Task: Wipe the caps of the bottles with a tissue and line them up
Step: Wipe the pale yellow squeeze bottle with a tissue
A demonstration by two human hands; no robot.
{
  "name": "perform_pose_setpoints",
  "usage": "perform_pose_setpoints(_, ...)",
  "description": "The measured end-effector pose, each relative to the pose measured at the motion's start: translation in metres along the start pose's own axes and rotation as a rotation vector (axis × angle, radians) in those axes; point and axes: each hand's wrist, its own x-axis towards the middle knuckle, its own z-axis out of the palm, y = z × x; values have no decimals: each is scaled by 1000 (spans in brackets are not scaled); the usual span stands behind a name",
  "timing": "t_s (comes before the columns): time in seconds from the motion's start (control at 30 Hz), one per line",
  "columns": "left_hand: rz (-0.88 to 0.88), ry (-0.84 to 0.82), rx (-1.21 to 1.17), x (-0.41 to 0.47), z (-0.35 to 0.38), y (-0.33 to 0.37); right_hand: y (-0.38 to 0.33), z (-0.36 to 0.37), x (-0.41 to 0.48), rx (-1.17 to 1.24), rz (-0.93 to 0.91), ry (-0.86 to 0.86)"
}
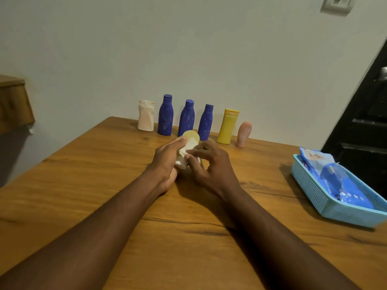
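The left hand [167,164] was curled around a bottle with a round yellow cap [191,136], and it held it just above the brown wooden table [83,185]. Most of the bottle's body was hidden by the fingers. The right hand [211,164] pinched a soft white tissue [189,145] and pressed it to the cap. The two hands were close together in the middle of the table.

The job looked almost done. Six bottles already stood in a neat row at the far edge, by the wall. From left to right they were a short white plastic bottle [146,118], a tall blue bottle [165,117], a second blue bottle [186,120], a third blue bottle [206,123], a flat yellow bottle [227,127] and a little pink bottle [244,133]. You could not tell by looking if their caps were clean. The bottle in the hands was probably the last one to wipe and put in the row.

On the right sat a light blue plastic basket [310,197] with blue tissue packs [343,185] in it, well apart from the hands. Nothing lay between the hands and the row. The ends of the row had room, but the pink bottle looked easy to knock over.
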Motion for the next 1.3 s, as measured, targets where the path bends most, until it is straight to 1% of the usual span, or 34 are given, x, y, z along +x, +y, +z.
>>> perform_pose_setpoints(0.13,-26,-47,-17,-5,3,0,7,0,2,10,1,82)
perform_pose_setpoints(0.27,-53,-109,4,-8,7,-2,15,-5,7,20,91,198)
perform_pose_setpoints(0.33,-60,-122,-4,-9,8,-3,14,-8,9,23,148,212)
perform_pose_setpoints(0.4,-69,-136,-13,-9,9,-4,13,-10,8,21,156,210)
perform_pose_setpoints(0.6,-75,-141,-42,-14,10,-2,8,-6,4,21,85,155)
perform_pose_setpoints(0.77,-87,-104,-32,-17,7,5,-8,-4,-1,4,15,-34)
perform_pose_setpoints(0.83,-107,-104,-28,-17,7,5,-7,-3,0,-24,9,-62)
perform_pose_setpoints(0.93,-127,-111,-52,-18,9,5,-1,-3,2,-64,3,32)
perform_pose_setpoints(1.03,-134,-169,-46,-18,11,1,5,-6,7,-67,47,153)
perform_pose_setpoints(1.13,-141,-210,-30,-19,13,-1,12,-12,11,-60,94,230)
perform_pose_setpoints(1.2,-146,-223,-30,-20,14,-1,13,-14,11,-59,98,250)
perform_pose_setpoints(1.3,-138,-224,-37,-18,13,-1,11,-12,8,-30,71,221)
